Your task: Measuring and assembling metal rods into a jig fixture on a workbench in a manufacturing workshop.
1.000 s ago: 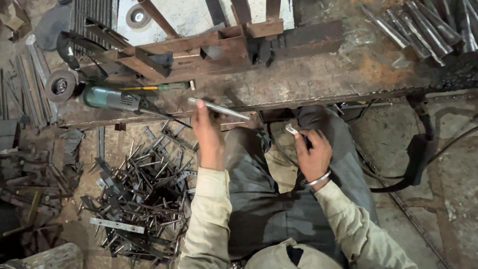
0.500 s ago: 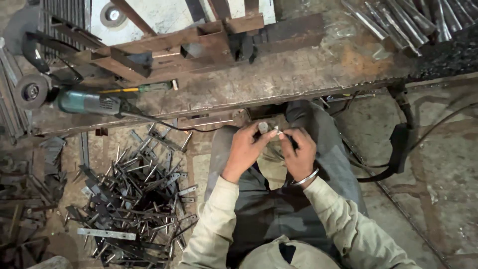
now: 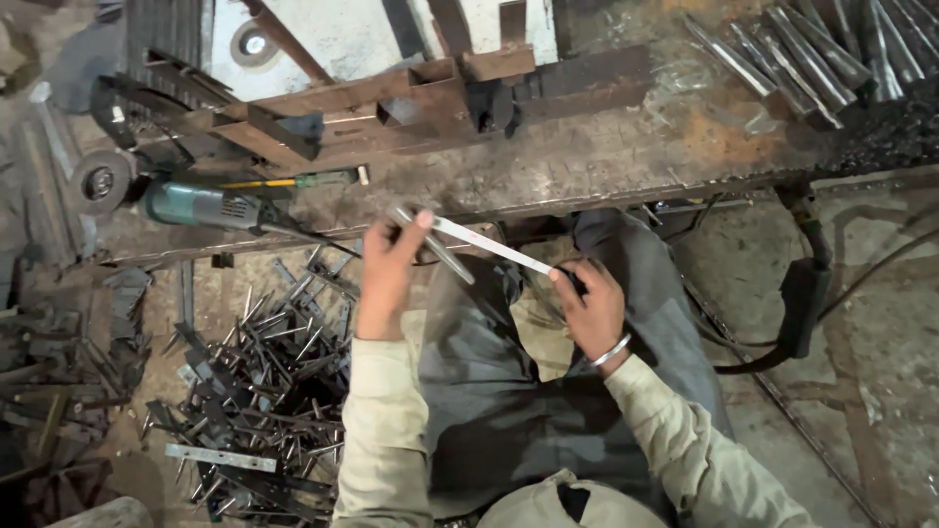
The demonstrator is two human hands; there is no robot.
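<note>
Left hand: pinching metal rod, frame centre.
Right hand: closed on steel ruler.
Handling: probably light, stiff, slippery; grip ends.

Dim workshop light overall, cool and flat, no hard shadows. Brightest patch is the pale sheet at top behind the rusty workbench; it's nearly blown out, w/ little surface detail. Steel rods at the bench's far right catch soft glints, no strong glare. Below the bench, the scrap pile sits in murky shade, pieces merging into dark floor. Left of the bench, the angle grinder is fairly sharp. The tape strip between left hand and right hand shows slight motion blur. Wide-angle view: bench edge bows, corners stretch and darken. Grainy, compressed texture throughout.
</note>
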